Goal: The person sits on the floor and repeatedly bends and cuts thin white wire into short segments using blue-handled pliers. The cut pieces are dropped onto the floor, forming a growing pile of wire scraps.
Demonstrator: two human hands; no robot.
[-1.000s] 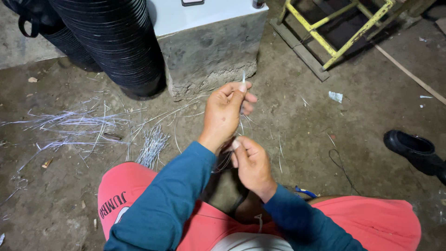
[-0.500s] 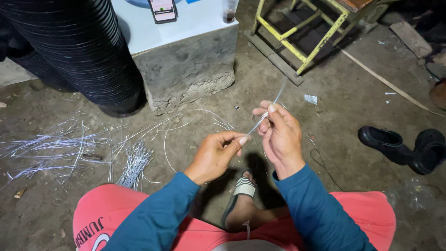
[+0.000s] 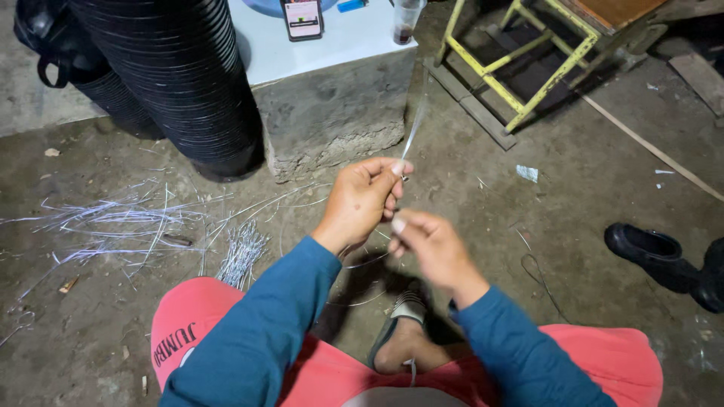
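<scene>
My left hand (image 3: 363, 197) pinches a thin pale wire strip (image 3: 412, 134) that sticks up and away from the fingers. Just below and to the right, my right hand (image 3: 431, 250) is blurred, its fingertips closed near the lower end of the same strip; whether it grips the strip is unclear. Both arms wear teal sleeves over red shorts. A heap of similar pale wire strips (image 3: 121, 226) lies on the dirt floor at my left, with a short bundle (image 3: 243, 252) closer to my knee.
A tall stack of black round containers (image 3: 177, 75) stands left of a concrete block (image 3: 332, 113) with a white top bearing a phone (image 3: 304, 18) and a cup (image 3: 406, 19). A yellow metal frame (image 3: 520, 68) stands far right. Black shoes (image 3: 656, 256) lie at right.
The hands have swapped heights: my left hand now holds the strip up high, while my right hand has dropped below it. The view has tilted a little.
</scene>
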